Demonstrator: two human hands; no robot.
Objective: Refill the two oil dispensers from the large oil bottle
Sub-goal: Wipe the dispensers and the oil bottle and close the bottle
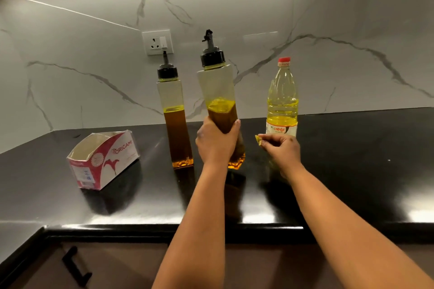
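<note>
Two tall clear oil dispensers with black spout caps stand on the black counter [352,171]. The left dispenser [175,110] stands alone, about half full of amber oil. My left hand [217,142] grips the right dispenser [217,87] around its lower half; it leans slightly and its base touches the counter. The large oil bottle [281,98] with a red cap and yellow oil stands to the right. My right hand [280,148] is just in front of that bottle and pinches a small yellowish scrap [258,139] between thumb and fingers.
An open white and red cardboard box [103,159] lies at the left of the counter. A wall socket [157,42] sits on the marble backsplash behind the dispensers. The counter's front edge runs below my forearms, with a drawer handle [76,267] under it.
</note>
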